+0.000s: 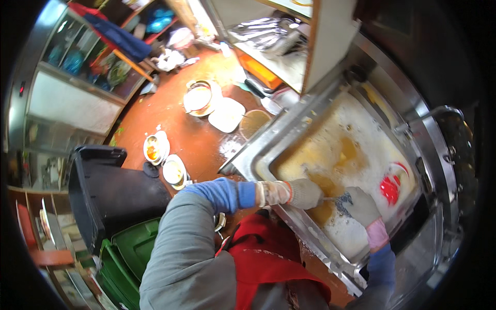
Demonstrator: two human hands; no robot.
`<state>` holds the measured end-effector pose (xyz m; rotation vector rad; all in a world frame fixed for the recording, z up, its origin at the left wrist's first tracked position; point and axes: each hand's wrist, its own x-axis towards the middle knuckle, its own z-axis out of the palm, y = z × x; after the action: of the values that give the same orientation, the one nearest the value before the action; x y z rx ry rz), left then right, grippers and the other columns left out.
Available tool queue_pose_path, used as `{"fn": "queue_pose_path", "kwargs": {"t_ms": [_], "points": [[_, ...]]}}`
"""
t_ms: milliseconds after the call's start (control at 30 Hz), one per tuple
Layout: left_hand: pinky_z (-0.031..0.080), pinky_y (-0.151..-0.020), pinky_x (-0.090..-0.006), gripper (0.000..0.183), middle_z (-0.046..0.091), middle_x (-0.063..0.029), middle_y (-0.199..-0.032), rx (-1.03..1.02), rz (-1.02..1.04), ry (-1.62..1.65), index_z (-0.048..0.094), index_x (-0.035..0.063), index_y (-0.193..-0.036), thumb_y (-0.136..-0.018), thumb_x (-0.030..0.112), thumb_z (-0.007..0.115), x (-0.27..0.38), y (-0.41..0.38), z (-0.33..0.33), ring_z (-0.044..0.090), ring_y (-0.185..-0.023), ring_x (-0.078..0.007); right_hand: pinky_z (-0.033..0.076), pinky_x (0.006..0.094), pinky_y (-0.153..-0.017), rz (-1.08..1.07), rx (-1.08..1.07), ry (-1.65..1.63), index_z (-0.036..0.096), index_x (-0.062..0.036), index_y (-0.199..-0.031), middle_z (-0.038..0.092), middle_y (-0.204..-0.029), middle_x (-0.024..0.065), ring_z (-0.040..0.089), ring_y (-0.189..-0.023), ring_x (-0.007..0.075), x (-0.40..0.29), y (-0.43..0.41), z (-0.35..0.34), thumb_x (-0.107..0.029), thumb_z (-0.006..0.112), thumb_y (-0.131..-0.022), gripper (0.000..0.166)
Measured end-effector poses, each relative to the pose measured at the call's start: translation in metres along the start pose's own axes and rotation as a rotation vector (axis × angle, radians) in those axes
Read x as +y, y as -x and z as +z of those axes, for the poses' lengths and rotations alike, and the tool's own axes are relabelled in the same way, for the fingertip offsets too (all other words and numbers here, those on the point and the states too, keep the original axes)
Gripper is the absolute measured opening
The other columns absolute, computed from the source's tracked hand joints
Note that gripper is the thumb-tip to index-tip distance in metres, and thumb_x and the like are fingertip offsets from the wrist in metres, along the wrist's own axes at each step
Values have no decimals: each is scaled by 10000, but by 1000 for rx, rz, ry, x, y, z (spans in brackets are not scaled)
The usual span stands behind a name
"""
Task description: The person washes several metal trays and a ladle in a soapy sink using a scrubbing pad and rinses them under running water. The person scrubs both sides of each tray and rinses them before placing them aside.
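Note:
A large stainless steel sink [283, 201] holds cloudy, foamy water. Over its near part is my left hand [307, 193] in a pale knitted glove, closed on a thin metal utensil handle [328, 198]; the utensil's far end is hidden. Beside it, my right hand [361, 205], gloved too, presses a dark scrubbing pad [343, 204] against the utensil. A red and white object [390, 188] floats in the suds to the right of my right hand; its kind is unclear.
A faucet [405, 128] stands at the sink's far side. On the wet red floor sit pots [198, 99], a white basin [227, 115] and bowls with food remains [154, 148]. A black bin [120, 190] and a green bin [133, 248] stand at the left. A shelf [271, 58] holds metal utensils.

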<state>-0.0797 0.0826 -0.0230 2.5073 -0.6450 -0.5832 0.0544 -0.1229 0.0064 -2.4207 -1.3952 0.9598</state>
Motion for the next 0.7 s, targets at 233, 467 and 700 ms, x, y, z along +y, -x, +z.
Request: {"fn": "queue_pose_path", "kwargs": {"t_ms": [233,467,700], "points": [[440,-442,-316,230,539,-42,-612,-160,-305,788,608,66,-948,-904,263,497,9,-13,-6,528,-473,-160,515,343,-702,55,31,-211,672,-70,-913,679,-870,107,656,-793,227,26,0,-6,-240,558,-871,209],[269,-333,-242,306,430,11,-496,-51,-680,1366,582,62,-864,-966,312,438,39,-35,-4,344,-363,-86,501,291,-662,6,497,-129,640,35,-977,676,-893,97,637,-794,145,85,7,46,-126,612,-846,209],[278,-322,-263,304,433,-17,-469,256,-560,1487,559,63,-800,-974,284,441,53,-70,39,354,-329,-101,543,351,-729,516,991,-2300,599,32,-1074,656,-1001,120,653,-863,218,41,-35,82,-132,529,-907,244]]}}
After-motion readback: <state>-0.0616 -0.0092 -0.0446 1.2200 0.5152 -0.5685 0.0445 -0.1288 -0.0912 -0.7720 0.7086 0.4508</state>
